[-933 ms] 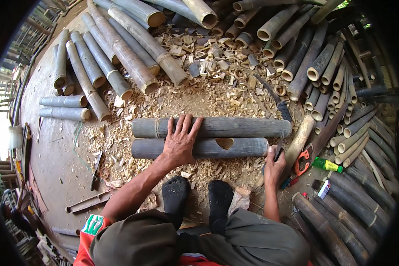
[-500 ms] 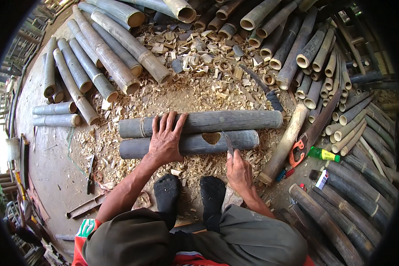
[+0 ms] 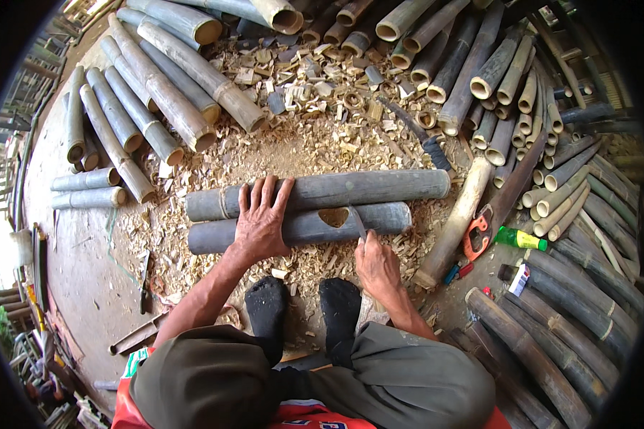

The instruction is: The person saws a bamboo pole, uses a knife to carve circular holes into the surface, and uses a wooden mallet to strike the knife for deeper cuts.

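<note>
Two dark grey bamboo tubes lie side by side across the ground before me. In the nearer tube (image 3: pixel 309 227) a pale-edged hole is cut in the upper side. My left hand (image 3: pixel 260 225) lies over it with fingers spread, its fingertips reaching onto the farther tube (image 3: pixel 365 187). A knife (image 3: pixel 358 224) with a narrow blade is in my right hand (image 3: pixel 380 272), whose fingers are closed round its handle. The blade points away from me, its tip by the hole's right edge; whether it touches the bamboo I cannot tell. The fingers hide most of the handle.
Wood chips (image 3: pixel 315 154) cover the ground around the tubes. A pale bamboo pole (image 3: pixel 454 222), an orange-handled saw (image 3: pixel 476 237) and a green bottle (image 3: pixel 521 238) lie to the right. A curved blade with a dark handle (image 3: pixel 436 153) lies beyond. Bamboo stacks (image 3: pixel 168 86) surround the space.
My right hand and the knife have shifted slightly left, bringing the blade nearer the hole's right edge. My left hand stays on the tubes. The whole view has shifted a little.
</note>
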A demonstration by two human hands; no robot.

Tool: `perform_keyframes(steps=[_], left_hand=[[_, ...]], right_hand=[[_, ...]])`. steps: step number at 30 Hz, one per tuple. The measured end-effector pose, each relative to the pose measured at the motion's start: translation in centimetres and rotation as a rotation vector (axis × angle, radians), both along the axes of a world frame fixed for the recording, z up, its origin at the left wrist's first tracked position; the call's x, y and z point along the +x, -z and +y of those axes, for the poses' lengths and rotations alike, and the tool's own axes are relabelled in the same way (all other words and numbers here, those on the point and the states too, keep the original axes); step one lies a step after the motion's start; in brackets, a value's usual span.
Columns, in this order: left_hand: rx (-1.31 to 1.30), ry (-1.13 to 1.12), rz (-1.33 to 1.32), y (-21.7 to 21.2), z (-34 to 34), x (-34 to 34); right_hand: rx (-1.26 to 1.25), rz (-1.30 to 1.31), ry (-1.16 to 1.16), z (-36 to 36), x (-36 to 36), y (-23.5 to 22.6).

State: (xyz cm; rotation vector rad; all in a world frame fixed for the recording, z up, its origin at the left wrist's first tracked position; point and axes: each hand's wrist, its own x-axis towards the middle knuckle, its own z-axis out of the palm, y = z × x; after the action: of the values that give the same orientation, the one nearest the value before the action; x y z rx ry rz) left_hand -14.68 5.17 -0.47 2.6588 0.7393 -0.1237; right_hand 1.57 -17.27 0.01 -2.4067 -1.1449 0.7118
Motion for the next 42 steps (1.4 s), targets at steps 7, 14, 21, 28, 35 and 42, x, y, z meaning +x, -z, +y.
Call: perform_keyframes(steps=[7,14,21,28,35,42], left_hand=[[0.014,0.004,0.028,-0.1,-0.1,0.1],[0.008,-0.004,0.046,0.0,-0.3,0.0],[0.009,-0.007,0.015,0.1,-0.4,-0.3],[0.037,-0.011,-0.019,0.4,-0.5,-0.7],[0.052,0.017,-0.020,-1.0,-1.0,-0.4],[0.125,0.034,-0.108,-1.3,-2.2,-2.5]], right_hand=[[0.101,0.066,0.028,0.1,-2.4,0.3],[0.203,0.028,-0.034,1.5,-4.4,1.9],[0.042,-0.026,-0.046,2.5,-4.9,1.7],[0.039,0.169,0.001,2.3,-3.2,0.3],[0.248,0.241,0.388,-5.7,-0.5,-3.7],[0.239,-0.105,0.869,-18.9,-1.3,-0.7]])
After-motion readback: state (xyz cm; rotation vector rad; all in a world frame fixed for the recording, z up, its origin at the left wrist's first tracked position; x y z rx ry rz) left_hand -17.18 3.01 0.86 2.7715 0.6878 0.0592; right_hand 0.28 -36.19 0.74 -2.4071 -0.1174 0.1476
